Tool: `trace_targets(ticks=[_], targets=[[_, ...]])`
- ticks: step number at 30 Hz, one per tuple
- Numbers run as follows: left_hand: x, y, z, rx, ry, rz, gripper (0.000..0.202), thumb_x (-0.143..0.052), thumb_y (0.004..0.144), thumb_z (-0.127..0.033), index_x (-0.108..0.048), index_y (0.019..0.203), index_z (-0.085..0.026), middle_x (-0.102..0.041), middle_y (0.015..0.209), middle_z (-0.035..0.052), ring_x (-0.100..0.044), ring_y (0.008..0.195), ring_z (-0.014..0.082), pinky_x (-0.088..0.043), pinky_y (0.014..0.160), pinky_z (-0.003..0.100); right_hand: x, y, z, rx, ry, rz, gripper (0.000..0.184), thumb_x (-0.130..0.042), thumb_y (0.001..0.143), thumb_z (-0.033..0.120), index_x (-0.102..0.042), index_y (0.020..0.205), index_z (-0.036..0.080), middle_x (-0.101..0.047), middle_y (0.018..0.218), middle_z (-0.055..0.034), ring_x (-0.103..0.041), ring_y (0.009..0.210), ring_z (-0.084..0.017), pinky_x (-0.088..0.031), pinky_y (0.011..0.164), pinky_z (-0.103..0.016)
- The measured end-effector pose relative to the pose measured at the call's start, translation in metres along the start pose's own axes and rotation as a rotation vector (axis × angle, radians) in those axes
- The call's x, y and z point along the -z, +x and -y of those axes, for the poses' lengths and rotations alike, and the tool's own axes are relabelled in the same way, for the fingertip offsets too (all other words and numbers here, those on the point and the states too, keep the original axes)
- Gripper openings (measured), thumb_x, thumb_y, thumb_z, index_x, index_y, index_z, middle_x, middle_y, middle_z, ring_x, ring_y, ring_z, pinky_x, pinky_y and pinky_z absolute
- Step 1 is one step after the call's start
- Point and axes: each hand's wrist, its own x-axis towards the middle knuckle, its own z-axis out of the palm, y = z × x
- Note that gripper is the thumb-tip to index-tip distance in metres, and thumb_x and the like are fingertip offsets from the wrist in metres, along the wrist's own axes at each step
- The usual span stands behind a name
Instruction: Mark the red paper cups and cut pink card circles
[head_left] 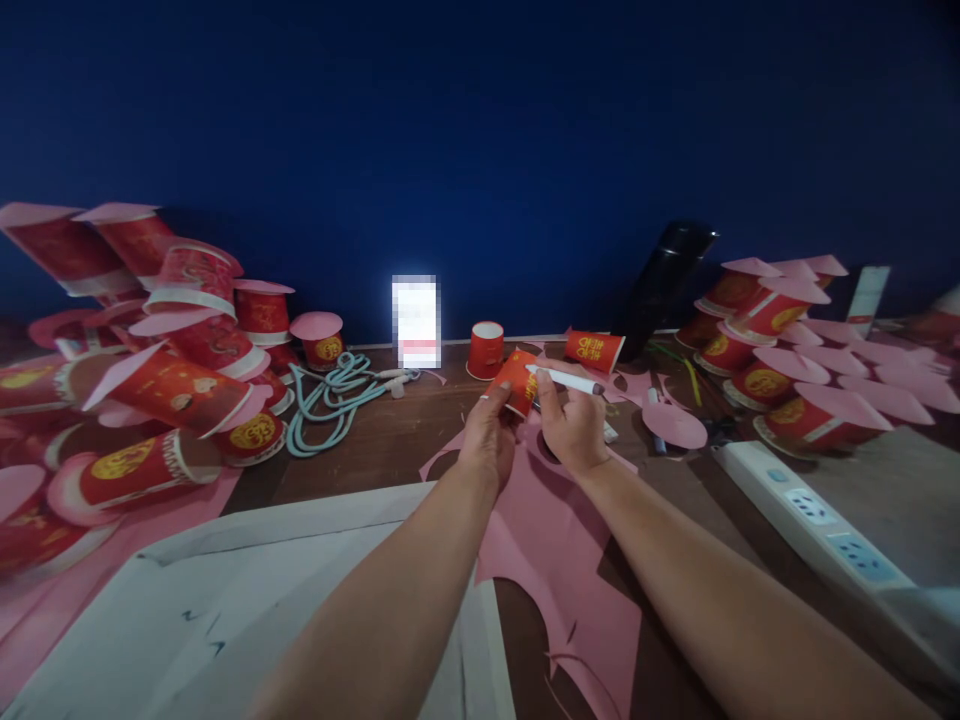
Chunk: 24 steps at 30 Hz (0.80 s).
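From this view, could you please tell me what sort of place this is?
Probably a craft table: red cups with pink tops, cut pink paper and a marker in the right hand.

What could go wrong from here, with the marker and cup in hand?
The white marker in the right hand might slip on the curved side of the red cup that the left hand holds. The jumbled pile of cups on the left could topple if bumped.

A marker (568, 380), cut pink paper (555, 525) and piled red cups (196, 272) suggest a craft workspace.
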Motion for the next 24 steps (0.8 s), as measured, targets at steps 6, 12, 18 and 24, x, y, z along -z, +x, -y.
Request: trace_targets(ticks=[6,12,18,24], targets=[[0.0009,0.0007,0.002,-0.038,0.057,-0.019,0.009,-0.066,0.073,-0.017,-0.064,0.081,-0.016,-0.066,0.072,-0.0006,-0.059,0.063,0.0089,-0.043,0.063,0.021,0.0,0.0002,0.0,0.005,-0.001,0.009,0.018,-0.05,0.091,0.028,-0.065,0.099,0.021,-0.071,0.099,-0.0078,-0.065,0.094,-0.021,-0.051,0.088,-0.038],[0.0008,-0.001,0.004,-0.062,0.135,0.012,0.024,-0.074,0.067,-0.026,-0.065,0.088,-0.016,-0.066,0.074,0.0001,-0.056,0.059,0.0085,-0.036,0.055,0.02,0.0003,0.0002,0.0007,-0.014,0.007,0.01,0.018,-0.05,0.091,0.029,-0.066,0.096,0.021,-0.071,0.097,-0.008,-0.066,0.092,-0.021,-0.051,0.086,-0.038],[0.0006,-0.0005,0.005,-0.107,0.122,0.005,0.023,-0.074,0.064,-0.015,-0.064,0.085,-0.016,-0.067,0.075,-0.0003,-0.061,0.063,0.0099,-0.042,0.063,0.021,-0.0011,-0.0006,-0.0006,-0.011,0.004,0.017,0.018,-0.05,0.091,0.029,-0.066,0.095,0.02,-0.071,0.097,-0.0085,-0.066,0.093,-0.021,-0.051,0.086,-0.036],[0.0043,0.004,0.0057,-0.105,0.032,0.022,0.023,-0.072,0.065,-0.012,-0.065,0.087,-0.014,-0.07,0.086,0.0033,-0.065,0.078,0.0126,-0.048,0.08,0.025,-0.0022,-0.0016,-0.0013,0.007,0.011,0.036,0.021,-0.048,0.092,0.031,-0.064,0.098,0.02,-0.071,0.098,-0.0088,-0.065,0.097,-0.021,-0.05,0.088,-0.038]])
